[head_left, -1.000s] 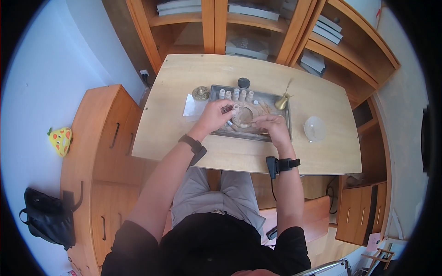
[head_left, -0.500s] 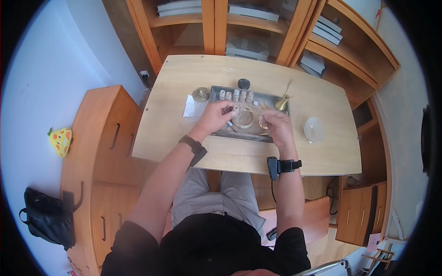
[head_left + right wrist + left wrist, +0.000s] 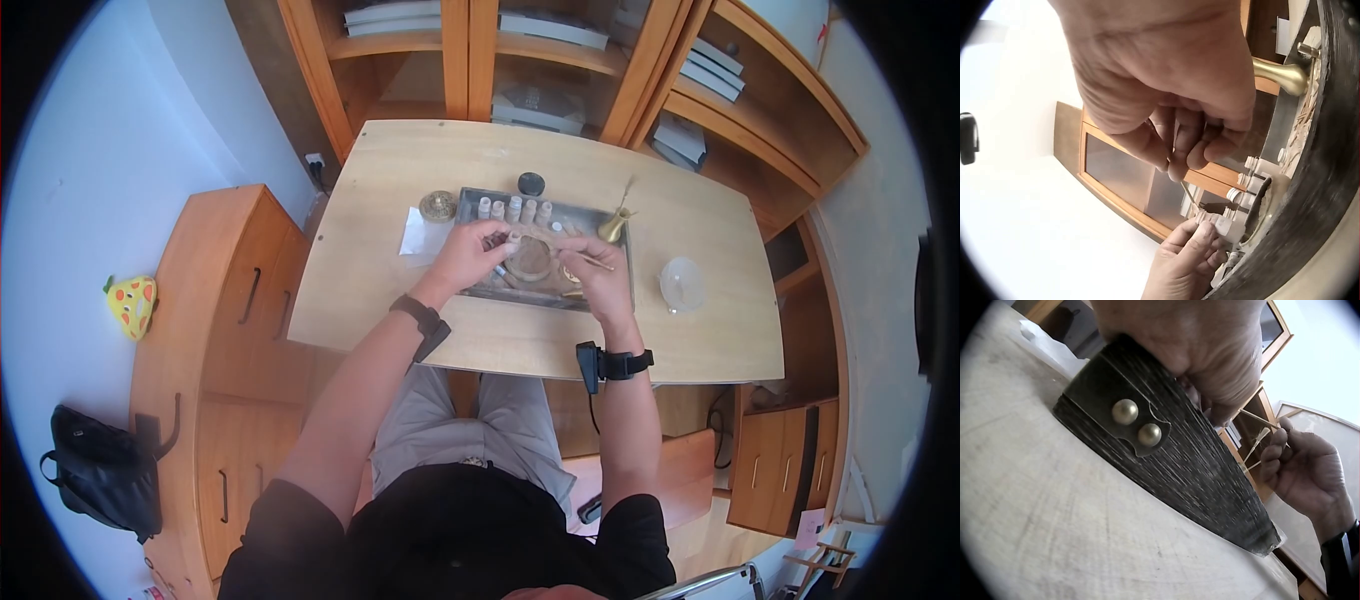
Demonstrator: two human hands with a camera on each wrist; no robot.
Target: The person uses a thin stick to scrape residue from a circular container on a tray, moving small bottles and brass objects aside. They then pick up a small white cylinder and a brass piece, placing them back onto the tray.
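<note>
My left hand holds a small whitish bottle between thumb and fingers, its mouth tipped toward the other hand. A thin stick-like tool is pinched in my right hand; its lower end reaches the bottle's mouth in the right wrist view. Both hands are over a dark wooden tray. Between them in the tray sits a round dish of brownish powder. Several similar small bottles stand in a row along the tray's back edge, near a small white cap.
A brass vase with thin tools stands in the tray's right corner. A clear bowl sits on the table to the right. White paper and an ornate metal lid lie left, a black round container behind.
My right hand has risen from the round dish and turned, bringing the stick toward the bottle's mouth. My left hand has hardly moved, still holding the bottle.
</note>
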